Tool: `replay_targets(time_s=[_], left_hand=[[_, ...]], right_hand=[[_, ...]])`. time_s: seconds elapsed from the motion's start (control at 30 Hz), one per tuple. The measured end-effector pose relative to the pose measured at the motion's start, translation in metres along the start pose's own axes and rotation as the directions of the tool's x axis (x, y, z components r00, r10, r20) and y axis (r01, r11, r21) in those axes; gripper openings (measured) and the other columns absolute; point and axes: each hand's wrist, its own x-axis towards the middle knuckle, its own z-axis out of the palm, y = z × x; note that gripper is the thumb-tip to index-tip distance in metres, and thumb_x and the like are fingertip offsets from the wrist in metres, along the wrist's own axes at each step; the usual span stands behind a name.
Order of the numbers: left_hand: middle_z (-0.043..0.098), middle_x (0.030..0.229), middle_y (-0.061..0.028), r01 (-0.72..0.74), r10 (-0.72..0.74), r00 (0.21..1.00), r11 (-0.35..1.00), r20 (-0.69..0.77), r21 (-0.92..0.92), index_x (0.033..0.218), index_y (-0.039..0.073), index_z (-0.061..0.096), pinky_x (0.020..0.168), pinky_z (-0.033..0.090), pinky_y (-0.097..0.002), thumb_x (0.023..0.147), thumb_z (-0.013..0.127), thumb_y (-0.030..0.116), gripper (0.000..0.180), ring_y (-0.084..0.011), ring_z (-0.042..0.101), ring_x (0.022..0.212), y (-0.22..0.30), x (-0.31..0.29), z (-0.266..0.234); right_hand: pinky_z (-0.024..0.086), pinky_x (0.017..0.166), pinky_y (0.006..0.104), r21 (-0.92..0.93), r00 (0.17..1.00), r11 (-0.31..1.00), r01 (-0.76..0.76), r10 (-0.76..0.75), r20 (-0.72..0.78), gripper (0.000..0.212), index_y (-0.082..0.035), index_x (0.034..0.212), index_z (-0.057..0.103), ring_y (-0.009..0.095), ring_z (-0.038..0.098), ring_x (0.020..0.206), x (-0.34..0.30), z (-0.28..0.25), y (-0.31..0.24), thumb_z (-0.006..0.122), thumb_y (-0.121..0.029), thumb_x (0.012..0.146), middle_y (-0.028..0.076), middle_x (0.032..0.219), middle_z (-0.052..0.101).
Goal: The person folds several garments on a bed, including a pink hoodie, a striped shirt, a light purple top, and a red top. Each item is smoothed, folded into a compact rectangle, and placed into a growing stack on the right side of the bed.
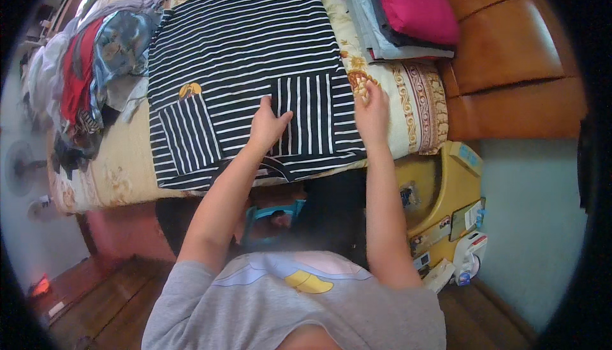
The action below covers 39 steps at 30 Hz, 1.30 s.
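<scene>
A black-and-white striped long-sleeved shirt (pixel 242 50) lies spread on a patterned bedspread, its collar toward me. Both sleeves are folded inward over the body, with the right sleeve (pixel 305 104) and left sleeve (pixel 189 134) showing stripes that run the other way. A small yellow-brown print sits by the left cuff. My left hand (pixel 271 123) is over the shirt beside the right folded sleeve, thumb and forefinger apart, holding nothing. Just off the shirt's right edge, my right hand (pixel 372 109) hovers above the bedspread, fingers loosely bent, with nothing seen in it.
Folded clothes (pixel 408 12) are stacked at the far right, a magenta one on top. Loose clothes (pixel 83 69) heap at the left. A brown leather headboard-like panel (pixel 503 44) borders the bed's right. Below stand a yellow cabinet (pixel 427 178) and a teal-framed stool (pixel 271 222).
</scene>
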Motion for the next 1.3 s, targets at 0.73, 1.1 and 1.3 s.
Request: replay_targets(time_s=[0.73, 1.1, 1.3], left_hand=[[0.014, 0.147, -0.0097, -0.061, 0.109, 0.994, 0.750, -0.032, 0.659, 0.138, 0.028, 0.026, 0.098, 0.012, -0.0657, 0.082, 0.051, 0.042, 0.063, -0.0343, 0.012, 0.134, -0.209, -0.068, -0.189], [0.027, 0.142, -0.0065, -0.461, 0.384, 0.885, 0.640, 0.264, 0.614, 0.134, 0.018, 0.034, 0.103, 0.022, -0.0518, 0.071, 0.063, 0.024, 0.069, -0.0273, 0.024, 0.132, -0.244, -0.126, -0.216], [0.034, 0.139, -0.0054, -0.576, 0.603, 0.737, 0.325, 0.305, 0.750, 0.131, 0.016, 0.038, 0.103, 0.023, -0.0488, 0.081, 0.044, 0.012, 0.051, -0.0245, 0.031, 0.129, -0.255, -0.117, -0.223]], right_hand=[[0.021, 0.101, 0.0527, -0.427, 0.913, 0.807, 0.407, -0.377, 0.159, 0.060, -0.011, 0.134, 0.034, 0.034, 0.029, 0.127, 0.031, 0.078, 0.016, 0.055, -0.033, 0.082, 0.019, 0.140, 0.027], [0.019, 0.102, 0.0554, -0.448, 0.765, 0.704, 0.551, -0.211, 0.609, 0.083, -0.013, 0.134, 0.032, 0.030, 0.021, 0.132, -0.111, -0.024, 0.000, 0.073, -0.028, 0.065, 0.009, 0.142, 0.027], [0.032, 0.099, 0.0467, -0.192, 0.555, 0.572, 0.797, -0.569, 0.606, 0.053, -0.005, 0.123, 0.044, 0.028, 0.041, 0.122, -0.088, -0.010, -0.012, 0.054, 0.001, 0.071, 0.012, 0.129, 0.044]])
